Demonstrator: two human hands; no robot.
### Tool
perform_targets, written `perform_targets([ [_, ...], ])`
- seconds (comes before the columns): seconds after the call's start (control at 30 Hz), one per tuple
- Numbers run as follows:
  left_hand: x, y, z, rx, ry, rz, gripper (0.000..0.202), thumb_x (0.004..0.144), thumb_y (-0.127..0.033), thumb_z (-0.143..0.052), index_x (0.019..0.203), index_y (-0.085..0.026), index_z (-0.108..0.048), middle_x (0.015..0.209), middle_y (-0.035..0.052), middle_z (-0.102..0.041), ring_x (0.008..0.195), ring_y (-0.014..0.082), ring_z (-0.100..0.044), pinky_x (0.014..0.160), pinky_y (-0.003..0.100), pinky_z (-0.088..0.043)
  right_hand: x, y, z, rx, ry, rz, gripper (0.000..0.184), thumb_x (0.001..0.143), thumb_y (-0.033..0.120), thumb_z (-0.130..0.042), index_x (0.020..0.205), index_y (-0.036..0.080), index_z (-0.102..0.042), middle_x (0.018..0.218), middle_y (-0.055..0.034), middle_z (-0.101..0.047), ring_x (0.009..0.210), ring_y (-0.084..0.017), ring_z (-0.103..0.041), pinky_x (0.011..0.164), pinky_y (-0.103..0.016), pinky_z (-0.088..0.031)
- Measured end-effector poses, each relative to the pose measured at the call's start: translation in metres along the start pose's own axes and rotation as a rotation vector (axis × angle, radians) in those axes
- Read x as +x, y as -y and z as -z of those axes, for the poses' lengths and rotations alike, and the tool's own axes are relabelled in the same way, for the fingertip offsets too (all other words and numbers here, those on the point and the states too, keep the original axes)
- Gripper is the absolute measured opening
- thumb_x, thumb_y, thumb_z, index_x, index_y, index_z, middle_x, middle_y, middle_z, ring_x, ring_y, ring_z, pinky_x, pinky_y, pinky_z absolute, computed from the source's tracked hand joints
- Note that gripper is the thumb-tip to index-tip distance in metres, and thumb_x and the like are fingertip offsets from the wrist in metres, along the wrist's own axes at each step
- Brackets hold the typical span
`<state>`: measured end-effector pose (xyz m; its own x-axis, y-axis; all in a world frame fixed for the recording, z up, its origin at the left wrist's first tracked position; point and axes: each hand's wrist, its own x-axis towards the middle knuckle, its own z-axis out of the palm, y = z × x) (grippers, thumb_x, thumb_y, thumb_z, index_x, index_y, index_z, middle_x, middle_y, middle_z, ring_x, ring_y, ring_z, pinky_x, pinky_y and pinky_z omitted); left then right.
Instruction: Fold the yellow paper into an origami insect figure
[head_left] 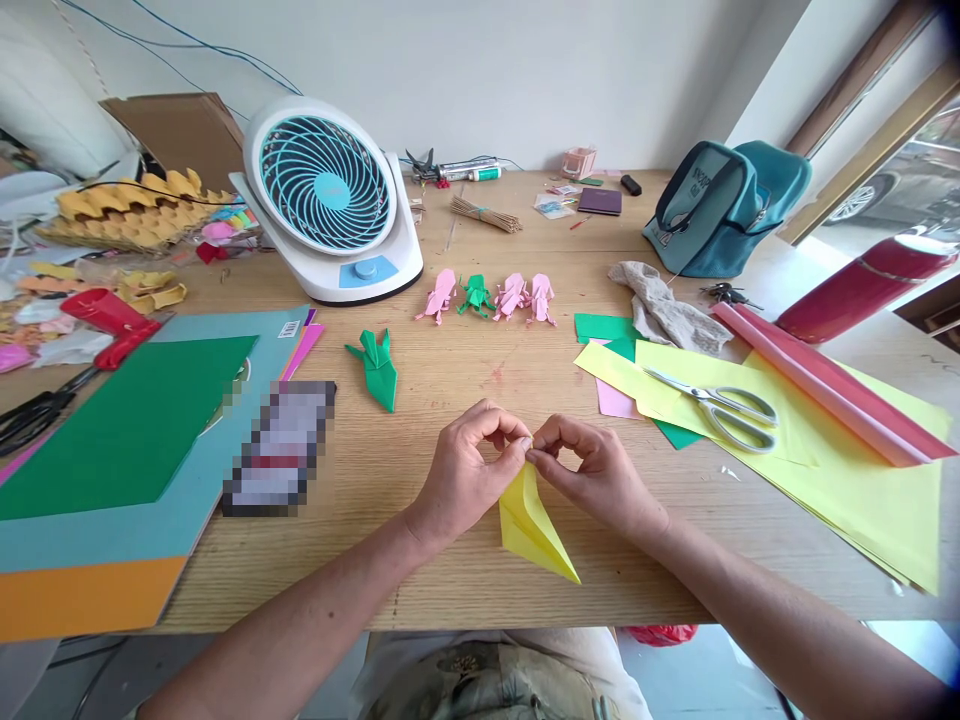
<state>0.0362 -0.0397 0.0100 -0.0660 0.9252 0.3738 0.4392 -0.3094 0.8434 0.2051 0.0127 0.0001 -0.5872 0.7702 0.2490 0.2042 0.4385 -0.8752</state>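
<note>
My left hand (pixel 465 470) and my right hand (pixel 592 470) meet over the wooden table (pixel 450 400), both pinching the top tip of a folded yellow paper piece (pixel 532 525). The yellow paper hangs down from the fingertips, its long point aimed at the table's near edge. A half-folded green paper figure (pixel 377 368) lies a little to the upper left of my left hand. Farther back stands a row of finished folded figures: pink ones (pixel 525 297) with a green one (pixel 475 294) among them.
Scissors (pixel 720 408) lie on yellow sheets (pixel 862 480) at the right, beside a pink paper roll (pixel 817 385) and a grey cloth (pixel 667 310). A fan (pixel 330 200) stands at the back left, a teal bag (pixel 720 205) at the back right. Green, teal and orange sheets (pixel 112 450) cover the left.
</note>
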Motion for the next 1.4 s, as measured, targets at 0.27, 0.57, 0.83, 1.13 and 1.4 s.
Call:
perform_targets([
  [0.27,-0.002,-0.002,-0.001,0.008,0.018,-0.038,0.009,0.088,-0.016,-0.061,0.079,-0.018,-0.061,0.079,0.0,-0.059,0.073,0.0118,-0.053,0.072,0.026,-0.045,0.0,0.0,0.0,0.007,-0.016,0.024,0.012,0.086,0.021,-0.062,0.075,0.019,-0.061,0.067,0.0021,-0.061,0.061,-0.011,-0.056,0.059,-0.023,-0.044],
  [0.57,0.002,0.0,0.001,-0.17,0.036,0.067,0.017,0.088,-0.02,-0.063,0.073,-0.017,-0.055,0.073,-0.002,-0.054,0.071,0.0105,-0.053,0.068,0.022,-0.043,0.001,0.003,0.002,0.103,0.089,-0.066,0.011,0.086,0.027,-0.066,0.081,0.018,-0.064,0.071,0.001,-0.064,0.065,-0.012,-0.057,0.063,-0.025,-0.046],
  [0.83,0.003,0.002,0.002,-0.307,0.169,0.21,0.016,0.094,-0.034,-0.056,0.091,-0.018,-0.058,0.085,-0.0001,-0.059,0.078,0.0119,-0.055,0.071,0.023,-0.045,0.005,-0.01,-0.001,0.39,0.096,-0.161,0.024,0.079,0.039,-0.076,0.079,0.02,-0.062,0.072,0.0013,-0.062,0.066,-0.012,-0.055,0.061,-0.025,-0.045],
  [1.13,-0.005,0.007,-0.012,-0.069,0.176,0.192,0.051,0.077,-0.034,-0.076,0.12,-0.019,-0.053,0.126,0.0129,-0.057,0.113,0.026,-0.058,0.093,0.039,-0.051,0.009,-0.009,0.002,0.415,-0.276,-0.061,0.025,0.083,0.036,-0.075,0.079,0.02,-0.055,0.071,0.0024,-0.056,0.062,-0.01,-0.057,0.057,-0.023,-0.048],
  [1.4,-0.004,0.012,-0.014,-0.193,0.078,0.293,0.047,0.08,-0.022,-0.07,0.122,-0.021,-0.051,0.123,0.0103,-0.06,0.103,0.0218,-0.065,0.085,0.033,-0.054,-0.002,-0.005,-0.001,0.272,-0.245,0.088,0.006,0.091,0.024,-0.064,0.089,0.021,-0.058,0.091,-0.0036,-0.064,0.073,-0.013,-0.064,0.066,-0.028,-0.054],
])
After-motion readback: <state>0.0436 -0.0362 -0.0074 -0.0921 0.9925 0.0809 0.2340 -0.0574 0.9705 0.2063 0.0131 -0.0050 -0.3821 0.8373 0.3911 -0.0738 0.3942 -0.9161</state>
